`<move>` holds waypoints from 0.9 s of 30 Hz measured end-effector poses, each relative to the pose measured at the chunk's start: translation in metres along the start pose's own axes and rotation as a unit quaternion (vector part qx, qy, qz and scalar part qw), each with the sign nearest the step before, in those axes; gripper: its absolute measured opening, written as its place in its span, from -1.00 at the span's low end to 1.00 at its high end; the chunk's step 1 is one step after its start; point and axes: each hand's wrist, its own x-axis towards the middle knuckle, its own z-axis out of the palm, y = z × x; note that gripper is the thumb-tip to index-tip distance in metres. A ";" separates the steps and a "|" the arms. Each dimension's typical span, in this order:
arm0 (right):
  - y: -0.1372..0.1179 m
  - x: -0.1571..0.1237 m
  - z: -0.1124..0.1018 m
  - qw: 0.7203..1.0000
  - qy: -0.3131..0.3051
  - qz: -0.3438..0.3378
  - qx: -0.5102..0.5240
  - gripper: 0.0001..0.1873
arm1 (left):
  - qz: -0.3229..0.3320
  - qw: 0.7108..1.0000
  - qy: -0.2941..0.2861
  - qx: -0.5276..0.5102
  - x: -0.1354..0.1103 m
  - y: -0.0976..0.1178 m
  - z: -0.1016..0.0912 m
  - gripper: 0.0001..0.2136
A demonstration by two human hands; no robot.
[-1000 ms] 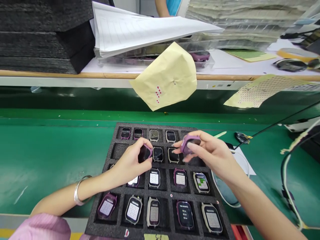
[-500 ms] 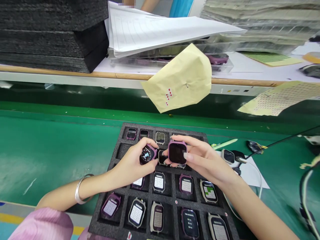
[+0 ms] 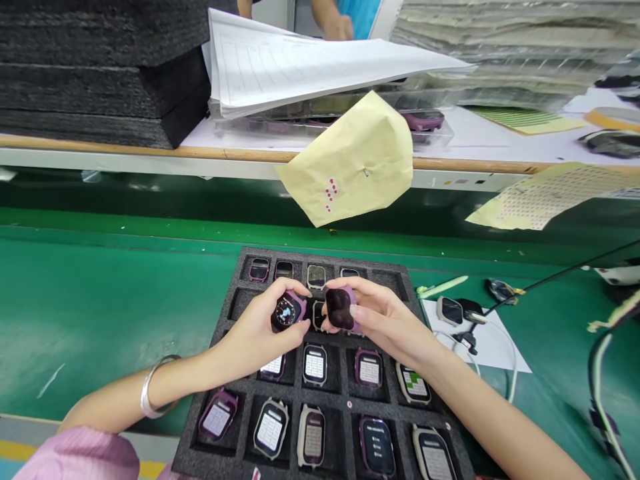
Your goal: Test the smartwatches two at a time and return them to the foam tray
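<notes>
My left hand [image 3: 267,323] is closed around a purple-cased smartwatch [image 3: 289,311], whose lit screen shows a dial with a blue figure. My right hand [image 3: 385,317] grips a second purple smartwatch [image 3: 340,308] between thumb and fingers, its screen dark and turned partly left. Both are held over a black foam tray [image 3: 345,403] cut into compartments. Several watches lie in it, such as a beige one [image 3: 315,365] and a purple one [image 3: 219,415] with lit list screens. A watch with a green-patterned screen [image 3: 414,385] sits partly beneath my right forearm.
A white-screened cable area holds a pale watch [image 3: 450,311] on white paper [image 3: 493,350], beside a green pen [image 3: 443,287]. Above, a shelf edge [image 3: 240,155] carries black foam blocks [image 3: 100,73], papers [image 3: 320,67] and a hanging yellow sheet [image 3: 357,163]. Another person's hand [image 3: 339,27] shows behind.
The watch in my right hand has turned, its screen now angled more to the left. Both hands appear slightly further left as the view shifts. The other person's hand has come into sight.
</notes>
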 end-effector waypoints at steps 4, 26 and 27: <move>0.001 -0.001 0.001 0.999 -0.009 0.015 0.040 -0.61 | -0.007 1.000 0.010 0.003 0.000 -0.001 0.000 -0.77; 0.004 -0.004 0.001 0.999 -0.025 0.010 0.035 -0.61 | -0.005 0.999 -0.037 0.018 -0.002 0.004 -0.001 -0.77; 0.003 -0.005 0.002 0.999 -0.027 0.009 0.036 -0.61 | -0.004 0.999 -0.034 0.019 -0.001 0.004 -0.001 -0.77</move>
